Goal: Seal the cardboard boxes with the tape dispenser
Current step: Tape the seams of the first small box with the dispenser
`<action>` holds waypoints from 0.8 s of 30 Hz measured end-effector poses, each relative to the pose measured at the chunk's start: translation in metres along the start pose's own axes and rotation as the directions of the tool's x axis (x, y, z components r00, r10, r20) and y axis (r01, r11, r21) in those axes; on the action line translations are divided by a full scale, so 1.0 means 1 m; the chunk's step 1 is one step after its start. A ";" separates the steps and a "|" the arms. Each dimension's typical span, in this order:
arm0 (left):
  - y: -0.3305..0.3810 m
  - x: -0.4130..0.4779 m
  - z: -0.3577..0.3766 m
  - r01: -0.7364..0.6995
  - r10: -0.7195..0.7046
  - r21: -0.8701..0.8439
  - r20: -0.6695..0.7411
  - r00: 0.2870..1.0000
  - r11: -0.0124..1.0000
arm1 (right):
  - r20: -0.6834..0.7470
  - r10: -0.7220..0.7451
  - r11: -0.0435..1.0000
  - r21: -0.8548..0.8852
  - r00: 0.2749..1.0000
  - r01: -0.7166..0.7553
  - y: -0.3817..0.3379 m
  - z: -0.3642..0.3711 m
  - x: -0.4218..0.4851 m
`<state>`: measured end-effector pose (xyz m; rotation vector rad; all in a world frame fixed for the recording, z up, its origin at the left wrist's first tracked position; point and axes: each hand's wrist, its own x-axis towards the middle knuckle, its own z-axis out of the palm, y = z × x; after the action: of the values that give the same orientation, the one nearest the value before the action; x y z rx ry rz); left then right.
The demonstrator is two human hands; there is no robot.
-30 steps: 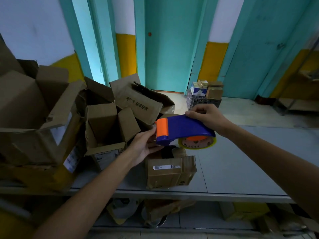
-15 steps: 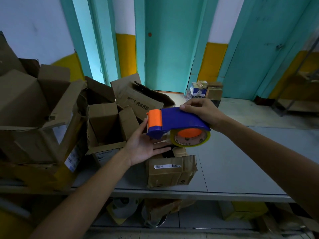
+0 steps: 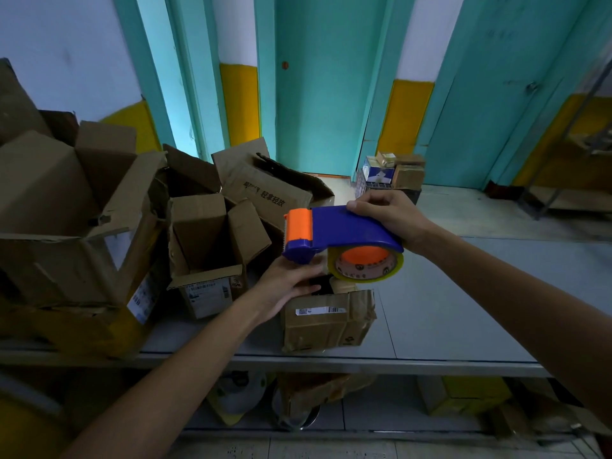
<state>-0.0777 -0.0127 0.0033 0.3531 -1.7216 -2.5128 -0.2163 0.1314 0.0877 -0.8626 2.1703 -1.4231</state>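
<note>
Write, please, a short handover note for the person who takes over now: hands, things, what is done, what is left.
Right hand grips the tape dispenser from above, over the small box near the front edge of the table.
Left hand touches the dispenser's front from below; whether it pinches tape is unclear.
Done: no fresh strip visible on any box.
Left: seal the small box, then the open boxes piled to its left.

The dispenser point(image 3: 347, 231) has a blue body and an orange head. Its roll point(image 3: 367, 270) is yellowish and clear, with an orange core. The boxes point(image 3: 49, 193) are plain brown; one carries black printed characters, and the small box point(image 3: 326, 326) shows a white label point(image 3: 319, 310) with black bars. The table point(image 3: 463, 309) is grey. The doors point(image 3: 314, 94) are teal, and the wall point(image 3: 49, 44) is white with yellow bands.
</note>
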 end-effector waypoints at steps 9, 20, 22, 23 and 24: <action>-0.011 0.002 0.016 -0.175 0.191 0.168 -0.082 0.978 0.970 | -0.037 0.027 0.998 0.050 0.999 -0.025 0.001 0.001 -0.009; -0.010 -0.016 -0.027 -0.255 0.531 0.894 0.022 0.847 0.369 | -0.005 0.001 0.992 -0.126 1.000 -0.002 0.003 -0.013 -0.014; -0.009 -0.022 -0.033 -0.333 0.528 0.923 0.189 0.828 0.193 | 0.018 -0.001 0.989 -0.146 1.000 0.004 0.005 -0.011 -0.014; -0.010 -0.024 -0.038 -0.382 0.532 0.921 0.288 0.796 0.073 | 0.031 -0.001 0.988 -0.152 1.000 0.006 0.006 -0.010 -0.014; -0.013 -0.024 -0.043 -0.412 0.542 0.909 0.377 0.751 -0.060 | 0.048 -0.001 0.987 -0.159 0.999 0.009 0.007 -0.009 -0.015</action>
<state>-0.0432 -0.0426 -0.0196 -0.1391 -2.5510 -0.4921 -0.2131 0.1494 0.0844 -0.9481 2.2707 -1.2311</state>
